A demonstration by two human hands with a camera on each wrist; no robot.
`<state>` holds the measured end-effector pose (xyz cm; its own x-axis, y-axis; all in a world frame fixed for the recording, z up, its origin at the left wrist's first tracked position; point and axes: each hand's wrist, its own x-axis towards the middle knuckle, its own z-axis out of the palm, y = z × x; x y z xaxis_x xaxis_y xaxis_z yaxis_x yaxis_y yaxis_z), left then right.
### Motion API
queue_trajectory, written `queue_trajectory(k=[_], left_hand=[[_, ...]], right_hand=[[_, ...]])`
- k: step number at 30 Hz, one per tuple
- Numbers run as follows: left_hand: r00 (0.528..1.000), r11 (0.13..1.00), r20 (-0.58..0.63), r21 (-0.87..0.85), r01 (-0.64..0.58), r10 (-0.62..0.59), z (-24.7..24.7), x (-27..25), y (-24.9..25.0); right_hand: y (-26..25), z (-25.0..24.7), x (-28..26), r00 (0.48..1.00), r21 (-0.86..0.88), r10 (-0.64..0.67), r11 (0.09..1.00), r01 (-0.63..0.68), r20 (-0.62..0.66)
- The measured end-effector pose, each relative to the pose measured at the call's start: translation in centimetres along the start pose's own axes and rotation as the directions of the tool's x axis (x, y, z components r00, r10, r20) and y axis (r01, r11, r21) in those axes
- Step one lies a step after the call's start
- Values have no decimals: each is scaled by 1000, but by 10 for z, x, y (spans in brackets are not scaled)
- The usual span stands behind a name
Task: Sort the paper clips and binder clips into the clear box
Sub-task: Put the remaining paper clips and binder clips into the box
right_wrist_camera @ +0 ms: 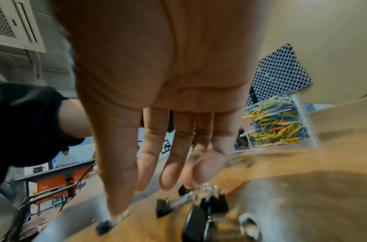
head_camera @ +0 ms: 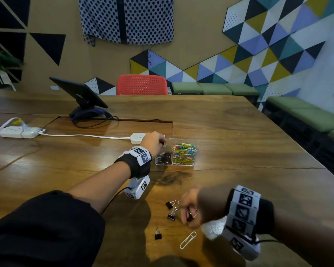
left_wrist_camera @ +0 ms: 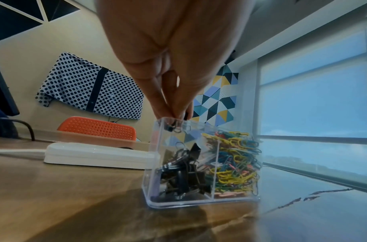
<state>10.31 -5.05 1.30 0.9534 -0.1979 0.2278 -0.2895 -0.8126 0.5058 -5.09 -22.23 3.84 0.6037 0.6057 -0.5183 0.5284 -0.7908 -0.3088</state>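
Observation:
The clear box (head_camera: 183,165) stands mid-table; its left compartment holds black binder clips (left_wrist_camera: 182,176) and its right one coloured paper clips (left_wrist_camera: 234,163). My left hand (head_camera: 163,142) hangs over the left compartment and pinches a small binder clip (left_wrist_camera: 174,126) just inside the rim. Nearer me, my right hand (head_camera: 187,212) reaches down with straight, spread fingers (right_wrist_camera: 170,172) over loose binder clips (head_camera: 171,215); the view is blurred and no grip shows. Another binder clip (head_camera: 158,235) and a white paper clip (head_camera: 188,240) lie in front of it.
A white power strip (head_camera: 138,137) lies just behind the box, its cable running left to a second strip (head_camera: 19,132). A tablet on a stand (head_camera: 79,93) sits at the back left. A red chair (head_camera: 142,84) is behind the wooden table (head_camera: 239,151).

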Motion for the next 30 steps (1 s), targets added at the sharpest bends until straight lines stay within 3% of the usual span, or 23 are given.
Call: queue_trajectory(k=[6, 10, 13, 16, 19, 22, 24, 27, 30], left_hand=[[997, 998, 34, 6, -62, 62, -2, -9, 6], [982, 980, 31, 61, -189, 188, -3, -25, 9], [950, 960, 154, 34, -278, 270, -8, -47, 13], [852, 950, 444, 9, -312, 276, -19, -75, 22], [654, 941, 732, 55, -333, 188, -28, -103, 30], [486, 908, 870, 130, -398, 89, -30, -126, 34], [436, 887, 897, 139, -439, 75, -27, -136, 33], [440, 870, 883, 82, -487, 163, -21, -143, 28], [470, 883, 852, 21, -469, 229, -15, -145, 22]], right_hand=[[9, 25, 0, 998, -60, -44, 997, 46, 37], [16, 31, 9, 993, -28, -94, 995, 96, 65], [21, 31, 12, 991, 19, -114, 993, 113, 65], [25, 23, 17, 997, 40, -60, 997, 58, 39], [33, 2, 22, 985, 139, 91, 988, -70, -147], [49, -31, 28, 888, 137, 137, 987, -85, -439], [58, -53, 34, 804, 206, 201, 973, -100, -560], [68, -75, 49, 645, 274, 314, 947, -165, -696], [78, -85, 62, 562, 354, 416, 908, -223, -715]])
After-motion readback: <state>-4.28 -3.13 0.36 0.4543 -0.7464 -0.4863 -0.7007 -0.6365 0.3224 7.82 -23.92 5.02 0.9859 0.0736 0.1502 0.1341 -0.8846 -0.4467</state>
